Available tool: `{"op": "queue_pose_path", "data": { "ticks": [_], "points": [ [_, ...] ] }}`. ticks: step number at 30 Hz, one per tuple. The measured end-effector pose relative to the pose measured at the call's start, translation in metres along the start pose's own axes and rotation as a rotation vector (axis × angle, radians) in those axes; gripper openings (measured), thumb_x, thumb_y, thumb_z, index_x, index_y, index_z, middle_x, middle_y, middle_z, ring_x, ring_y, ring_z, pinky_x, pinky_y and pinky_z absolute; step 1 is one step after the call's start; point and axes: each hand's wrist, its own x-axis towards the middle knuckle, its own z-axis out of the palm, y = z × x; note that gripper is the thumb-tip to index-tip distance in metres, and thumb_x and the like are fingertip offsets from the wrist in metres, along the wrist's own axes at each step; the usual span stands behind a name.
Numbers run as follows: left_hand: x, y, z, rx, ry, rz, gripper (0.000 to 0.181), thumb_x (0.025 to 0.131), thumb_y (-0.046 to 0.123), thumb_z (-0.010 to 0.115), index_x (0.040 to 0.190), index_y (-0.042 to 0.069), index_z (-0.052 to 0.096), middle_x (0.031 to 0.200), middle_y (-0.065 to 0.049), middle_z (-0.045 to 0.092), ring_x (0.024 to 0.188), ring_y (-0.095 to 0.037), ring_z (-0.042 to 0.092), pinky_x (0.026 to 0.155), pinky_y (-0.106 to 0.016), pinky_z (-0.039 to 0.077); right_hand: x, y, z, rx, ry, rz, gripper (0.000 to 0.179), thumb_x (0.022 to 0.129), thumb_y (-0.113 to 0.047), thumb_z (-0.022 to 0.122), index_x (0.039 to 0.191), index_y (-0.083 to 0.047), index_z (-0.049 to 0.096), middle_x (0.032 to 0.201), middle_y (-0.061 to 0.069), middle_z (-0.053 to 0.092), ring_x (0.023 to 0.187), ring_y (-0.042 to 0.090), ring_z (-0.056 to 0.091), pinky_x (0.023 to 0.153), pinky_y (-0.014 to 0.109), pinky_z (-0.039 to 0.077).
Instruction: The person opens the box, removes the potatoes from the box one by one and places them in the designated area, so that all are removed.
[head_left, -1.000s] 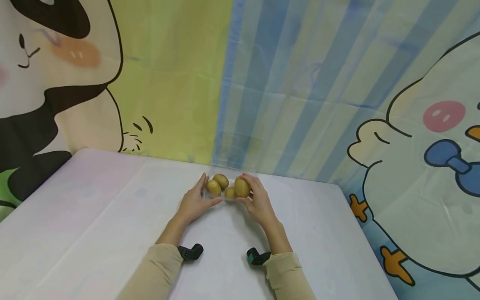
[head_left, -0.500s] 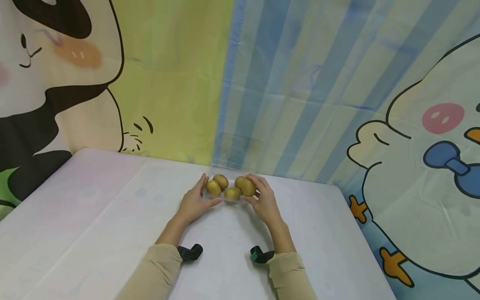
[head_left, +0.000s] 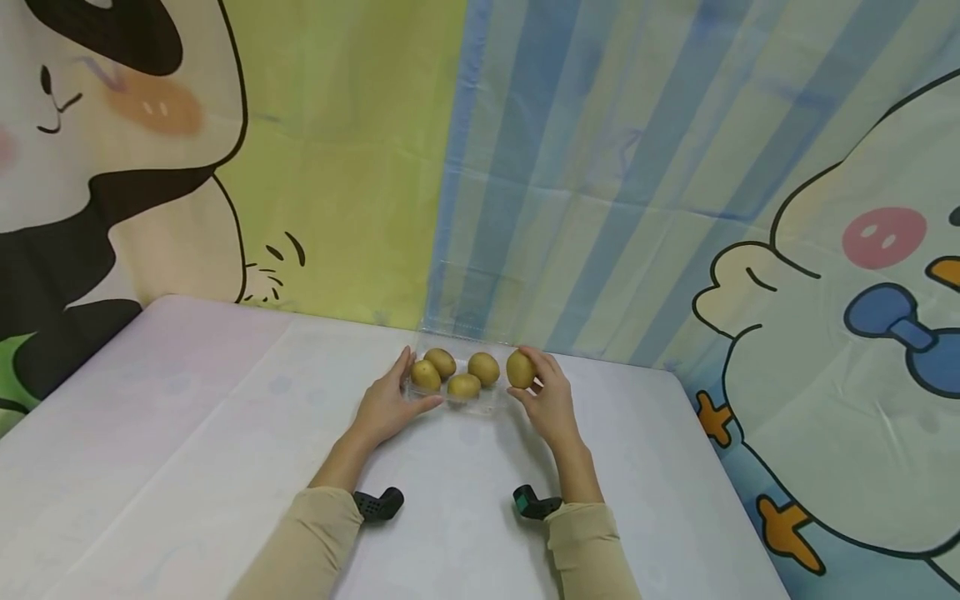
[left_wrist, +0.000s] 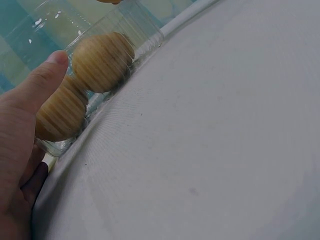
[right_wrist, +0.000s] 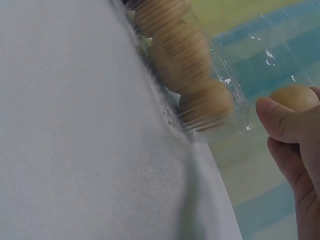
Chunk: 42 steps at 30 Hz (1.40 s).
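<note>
A clear plastic box stands near the far edge of the table, its transparent lid raised at the back. Several yellow-brown potatoes lie inside it. My left hand grips the box's left end; in the left wrist view its thumb lies against the front wall. Just right of the box, my right hand pinches one potato between thumb and fingers. The right wrist view shows this potato apart from the box, partly covered by the hand.
A white cloth covers the table. Directly behind its far edge hangs a printed curtain. Both wrists wear black devices.
My right hand has moved right with its potato, from over the box to beyond its right end. The left hand stays at the box's left end.
</note>
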Motion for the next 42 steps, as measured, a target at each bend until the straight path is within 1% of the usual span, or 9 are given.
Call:
{"op": "queue_pose_path", "data": {
  "ticks": [6, 12, 16, 22, 30, 37, 42],
  "points": [
    [0.0, -0.001, 0.0, -0.002, 0.001, -0.001, 0.113, 0.073, 0.063, 0.07, 0.154, 0.015, 0.008, 0.155, -0.005, 0.031, 0.138, -0.031, 0.037, 0.113, -0.047, 0.032, 0.0, 0.006, -0.001, 0.017, 0.022, 0.019, 0.072, 0.067, 0.005, 0.081, 0.132, -0.011, 0.054, 0.124, 0.009, 0.054, 0.113, 0.033, 0.059, 0.084, 0.032, 0.056],
    [0.0, -0.002, -0.001, -0.01, 0.003, 0.002, 0.112, 0.074, 0.062, 0.071, 0.154, 0.015, 0.008, 0.155, -0.005, 0.03, 0.138, -0.031, 0.037, 0.113, -0.047, 0.031, -0.001, 0.009, -0.002, 0.041, 0.034, 0.042, 0.073, 0.067, 0.006, 0.081, 0.132, -0.016, 0.055, 0.125, 0.01, 0.054, 0.114, 0.034, 0.059, 0.085, 0.036, 0.056],
    [0.001, -0.001, -0.001, -0.005, 0.003, -0.001, 0.113, 0.073, 0.063, 0.07, 0.154, 0.015, 0.008, 0.155, -0.004, 0.031, 0.138, -0.031, 0.037, 0.113, -0.047, 0.031, -0.001, 0.011, -0.002, 0.054, 0.03, 0.062, 0.073, 0.068, 0.007, 0.08, 0.132, -0.017, 0.055, 0.126, 0.01, 0.054, 0.115, 0.034, 0.058, 0.086, 0.038, 0.056],
    [0.001, 0.0, 0.0, 0.018, 0.011, 0.01, 0.114, 0.073, 0.064, 0.07, 0.154, 0.014, 0.009, 0.154, -0.006, 0.032, 0.137, -0.032, 0.039, 0.112, -0.047, 0.032, -0.002, 0.016, -0.002, 0.039, 0.03, 0.075, 0.073, 0.069, 0.008, 0.079, 0.133, -0.016, 0.054, 0.127, 0.01, 0.054, 0.115, 0.036, 0.059, 0.085, 0.038, 0.056],
    [0.0, -0.001, 0.0, -0.012, 0.0, 0.005, 0.111, 0.074, 0.06, 0.071, 0.154, 0.016, 0.008, 0.155, -0.006, 0.031, 0.139, -0.03, 0.036, 0.113, -0.046, 0.031, -0.005, 0.022, -0.002, 0.03, 0.033, 0.154, 0.072, 0.069, 0.004, 0.081, 0.135, -0.008, 0.052, 0.127, 0.012, 0.053, 0.112, 0.037, 0.061, 0.086, 0.037, 0.056],
    [-0.001, -0.001, 0.0, -0.014, -0.002, 0.006, 0.111, 0.075, 0.059, 0.071, 0.154, 0.016, 0.008, 0.155, -0.006, 0.03, 0.139, -0.03, 0.035, 0.113, -0.047, 0.032, -0.008, 0.027, -0.004, 0.0, 0.042, 0.192, 0.074, 0.069, 0.001, 0.083, 0.135, -0.012, 0.052, 0.128, 0.011, 0.053, 0.11, 0.035, 0.063, 0.085, 0.034, 0.056],
    [-0.001, -0.001, 0.0, -0.007, 0.0, 0.009, 0.111, 0.075, 0.059, 0.071, 0.154, 0.015, 0.008, 0.155, -0.006, 0.031, 0.139, -0.03, 0.035, 0.113, -0.046, 0.031, -0.008, 0.033, -0.006, -0.005, 0.043, 0.194, 0.073, 0.069, -0.002, 0.083, 0.135, -0.011, 0.052, 0.128, 0.012, 0.053, 0.11, 0.036, 0.062, 0.085, 0.034, 0.056]
  ]
}}
